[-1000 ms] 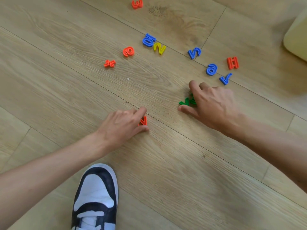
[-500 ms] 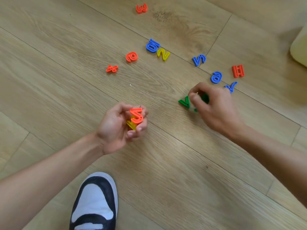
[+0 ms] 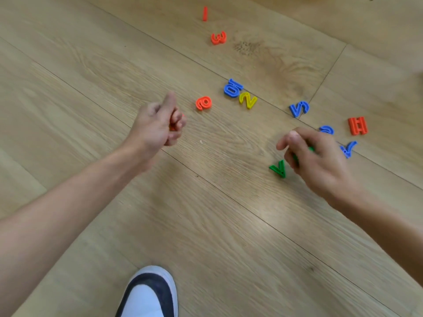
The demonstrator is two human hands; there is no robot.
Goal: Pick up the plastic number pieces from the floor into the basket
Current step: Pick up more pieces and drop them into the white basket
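Plastic number pieces lie scattered on the wooden floor. My left hand (image 3: 158,124) is curled shut around orange pieces, just left of an orange 6 (image 3: 203,103). My right hand (image 3: 313,156) grips a green piece (image 3: 310,149) that shows between its fingers. A green piece (image 3: 279,169) lies on the floor just left of that hand. Farther off lie a blue piece (image 3: 233,88), a yellow 2 (image 3: 248,100), a blue 5 (image 3: 299,108), an orange piece (image 3: 357,126), a blue 7 (image 3: 348,148) and an orange 3 (image 3: 218,38). The basket is out of view.
My shoe (image 3: 148,294) stands at the bottom centre. An orange 1 (image 3: 205,13) lies at the far top. Another blue piece (image 3: 327,129) peeks out behind my right hand. Floorboard seams run diagonally.
My left hand lifted orange pieces off the floor and moved up and left over the small orange piece. My right hand picked up one green piece, leaving the other on the floor. The view tilted.
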